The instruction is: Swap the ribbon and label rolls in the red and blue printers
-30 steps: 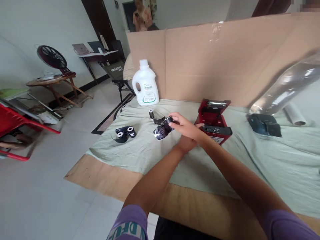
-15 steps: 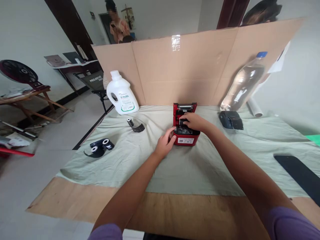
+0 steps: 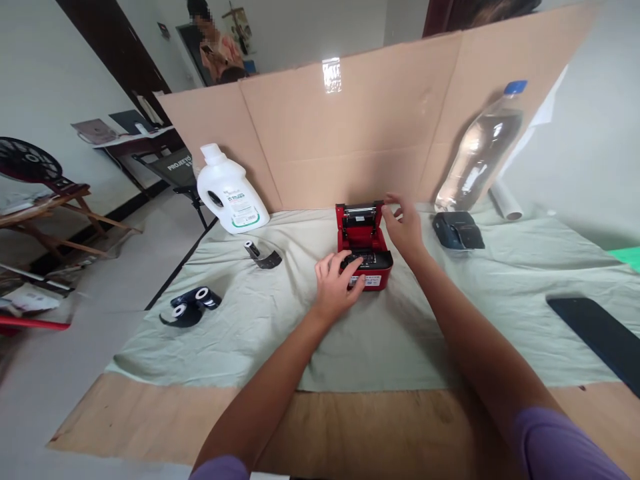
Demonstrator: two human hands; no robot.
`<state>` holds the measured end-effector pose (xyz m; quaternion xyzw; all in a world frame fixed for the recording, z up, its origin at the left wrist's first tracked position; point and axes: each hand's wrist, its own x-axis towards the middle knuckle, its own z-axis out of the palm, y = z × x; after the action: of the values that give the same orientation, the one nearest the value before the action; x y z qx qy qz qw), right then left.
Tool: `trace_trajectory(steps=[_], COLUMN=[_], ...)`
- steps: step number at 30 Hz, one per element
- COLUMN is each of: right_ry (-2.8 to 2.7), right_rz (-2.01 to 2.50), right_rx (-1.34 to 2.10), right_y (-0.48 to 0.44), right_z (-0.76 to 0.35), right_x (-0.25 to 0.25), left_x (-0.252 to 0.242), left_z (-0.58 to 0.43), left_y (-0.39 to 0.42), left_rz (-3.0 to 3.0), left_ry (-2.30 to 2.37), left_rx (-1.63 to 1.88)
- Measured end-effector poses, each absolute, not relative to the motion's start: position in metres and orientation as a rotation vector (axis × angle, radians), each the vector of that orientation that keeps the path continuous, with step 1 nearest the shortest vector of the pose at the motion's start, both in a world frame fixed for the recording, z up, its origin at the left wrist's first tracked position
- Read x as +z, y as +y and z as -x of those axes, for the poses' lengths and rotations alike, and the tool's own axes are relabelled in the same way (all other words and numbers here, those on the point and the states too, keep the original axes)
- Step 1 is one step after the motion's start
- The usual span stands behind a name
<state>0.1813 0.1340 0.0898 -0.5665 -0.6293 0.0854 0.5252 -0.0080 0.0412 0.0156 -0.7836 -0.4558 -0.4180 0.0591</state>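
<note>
A small red label printer (image 3: 384, 279) stands on the cloth with its lid (image 3: 361, 215) raised. A black roller and bar show inside the lid, and a black panel covers the front part of the body. My left hand (image 3: 336, 283) rests over the printer's front left corner, fingers spread across the panel and thumb along the front. At the lid's upper right corner is my right hand (image 3: 404, 227), fingers apart and slightly blurred. Whether its fingertips touch the lid is hard to see. No loose item shows in either hand.
Black ribbon rolls (image 3: 193, 305) and a smaller roll with a loose strip (image 3: 263, 257) lie at left. A white jug (image 3: 233, 193), a tilted clear bottle (image 3: 483, 157) and a dark device (image 3: 457, 231) stand before the cardboard (image 3: 350, 133). A phone (image 3: 595, 337) lies right.
My right hand has come out of the printer and moved up to the lid's right corner. My left hand has shifted from the side onto the front panel. The view has tilted slightly.
</note>
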Motion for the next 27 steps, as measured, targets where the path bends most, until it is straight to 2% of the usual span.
trace_trajectory(steps=[5,11,18,27], right_ry=[-1.446,-1.331,-1.099,-1.108], right_rz=[1.301,1.184,0.854,0.778], right_rx=[0.461,0.696,1.226,1.268], right_y=[0.145,0.111,0.103,0.099], right_z=[-0.183,-0.191,-0.190,-0.185], right_x=[0.081,0.047,0.016,0.027], left_x=[0.011,0.012,0.020,0.021], left_z=[0.010,0.010,0.016,0.022], left_y=[0.041,0.040,0.039,0.046], left_rz=[2.319,2.259,2.350,2.424], left_ry=[-1.333,-1.260,-1.408,-1.516], left_rx=[-1.306,-1.326,-1.300,-1.362])
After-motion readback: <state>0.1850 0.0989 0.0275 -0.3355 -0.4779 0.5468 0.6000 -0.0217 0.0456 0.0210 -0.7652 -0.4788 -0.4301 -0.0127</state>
